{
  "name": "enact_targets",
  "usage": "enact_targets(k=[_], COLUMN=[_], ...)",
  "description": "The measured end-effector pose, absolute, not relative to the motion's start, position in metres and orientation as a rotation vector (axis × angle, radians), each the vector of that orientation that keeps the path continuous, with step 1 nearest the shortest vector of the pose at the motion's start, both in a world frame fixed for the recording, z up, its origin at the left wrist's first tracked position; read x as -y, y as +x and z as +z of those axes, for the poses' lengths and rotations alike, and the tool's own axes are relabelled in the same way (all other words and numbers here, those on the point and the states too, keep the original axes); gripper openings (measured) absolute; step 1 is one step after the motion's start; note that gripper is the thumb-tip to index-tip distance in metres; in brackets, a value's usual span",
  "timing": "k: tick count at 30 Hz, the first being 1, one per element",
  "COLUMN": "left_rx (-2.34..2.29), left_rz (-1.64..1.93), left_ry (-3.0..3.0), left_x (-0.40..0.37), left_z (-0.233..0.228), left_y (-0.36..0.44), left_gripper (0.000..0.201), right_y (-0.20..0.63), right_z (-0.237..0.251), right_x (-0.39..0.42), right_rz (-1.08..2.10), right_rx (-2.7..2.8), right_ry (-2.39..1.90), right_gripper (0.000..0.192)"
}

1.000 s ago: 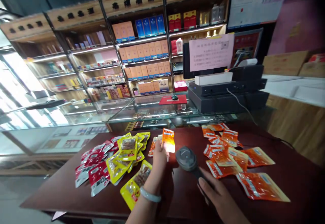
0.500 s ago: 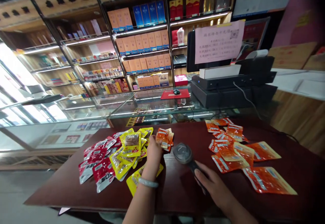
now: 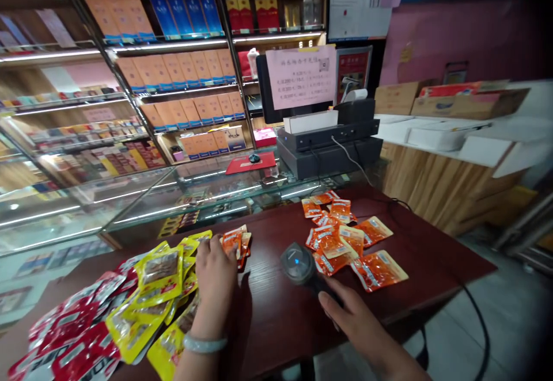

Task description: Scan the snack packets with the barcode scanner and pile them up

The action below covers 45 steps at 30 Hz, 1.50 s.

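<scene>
Counter [image 3: 268, 306]: standing before lit shelves [image 3: 173, 45].
Small orange pile [image 3: 238, 243]: lying on the counter, partly hiding behind the left hand [image 3: 216, 269].
Left fingers: resting curled at the pile; whether gripping, cannot tell.
Scanner [image 3: 298, 263]: sitting in the right hand [image 3: 348, 307], fingers gripping its handle.
Large orange group [image 3: 334, 240]: spreading beyond the scanner.
Yellow packs [image 3: 159, 277], red packs [image 3: 73, 326]: heaping at left.
Progress: orange apparently lying mostly divided off, few packs remaining; yellow and red appearing undivided.

Left hand [image 3: 216, 269] palm-down (fingers bent), right hand [image 3: 351, 307] curled.
</scene>
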State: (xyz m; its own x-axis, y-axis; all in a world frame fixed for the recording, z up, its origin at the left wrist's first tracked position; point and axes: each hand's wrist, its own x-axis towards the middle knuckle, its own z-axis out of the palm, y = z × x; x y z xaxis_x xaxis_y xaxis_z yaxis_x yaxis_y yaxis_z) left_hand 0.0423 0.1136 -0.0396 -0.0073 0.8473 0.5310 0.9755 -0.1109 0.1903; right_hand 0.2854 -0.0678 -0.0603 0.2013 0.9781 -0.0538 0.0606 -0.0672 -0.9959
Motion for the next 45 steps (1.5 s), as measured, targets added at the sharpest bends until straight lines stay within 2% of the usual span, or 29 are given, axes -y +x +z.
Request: enact_targets(k=[5, 8, 10, 13, 15, 18, 20, 23, 25, 28, 33, 39, 45], left_rx=[1.748, 1.632, 1.535, 1.455, 1.429, 1.393, 1.400, 1.491, 1.679, 2.012, 2.211, 2.306, 2.382], left_rz=[-0.698, -0.653, -0.583, -0.352, -0.175, -0.165, -0.317, -0.516, -0.612, -0.805, -1.203, -1.341, -1.378], left_ry=[-2.725, -2.877, -2.886, -2.913, -2.955, -2.957, -2.902, -2.853, -2.865, -2.841, -2.647, -2.318, -2.200], left_x=[-0.086, -0.080, -0.084, -0.098, -0.105, -0.105, -0.101, -0.094, -0.091, -0.087, -0.076, -0.061, -0.054], left_z=[-0.033, -0.038, -0.040, -0.038, -0.037, -0.039, -0.040, -0.040, -0.039, -0.039, -0.055, -0.074, -0.067], left_y=[0.130, 0.186, 0.215, 0.244, 0.254, 0.257, 0.252, 0.238, 0.221, 0.184, 0.102, 0.028, -0.003], left_gripper=[0.026, 0.020, 0.030, 0.069, 0.086, 0.086, 0.075, 0.044, 0.026, 0.013, 0.015, 0.017, 0.016], right_y=[0.323, 0.346, 0.360, 0.375, 0.380, 0.384, 0.385, 0.384, 0.379, 0.366, 0.328, 0.272, 0.241], right_z=[-0.066, -0.073, -0.079, -0.086, -0.087, -0.086, -0.086, -0.089, -0.089, -0.088, -0.088, -0.082, -0.082], right_x=[0.089, 0.101, 0.109, 0.120, 0.125, 0.130, 0.130, 0.127, 0.125, 0.121, 0.109, 0.086, 0.068], right_rz=[0.944, 0.883, 0.857, 0.847, 0.858, 0.878, 0.866, 0.843, 0.845, 0.881, 1.059, 1.246, 1.349], right_rx=[1.025, 0.916, 0.848, 0.801, 0.800, 0.817, 0.817, 0.802, 0.803, 0.805, 0.834, 0.990, 0.984], right_ry=[-1.420, -1.476, -1.525, -1.558, -1.569, -1.566, -1.576, -1.611, -1.601, -1.564, -1.503, -1.434, -1.306], right_gripper=[0.052, 0.052, 0.053, 0.054, 0.055, 0.058, 0.058, 0.058, 0.055, 0.052, 0.054, 0.055, 0.061])
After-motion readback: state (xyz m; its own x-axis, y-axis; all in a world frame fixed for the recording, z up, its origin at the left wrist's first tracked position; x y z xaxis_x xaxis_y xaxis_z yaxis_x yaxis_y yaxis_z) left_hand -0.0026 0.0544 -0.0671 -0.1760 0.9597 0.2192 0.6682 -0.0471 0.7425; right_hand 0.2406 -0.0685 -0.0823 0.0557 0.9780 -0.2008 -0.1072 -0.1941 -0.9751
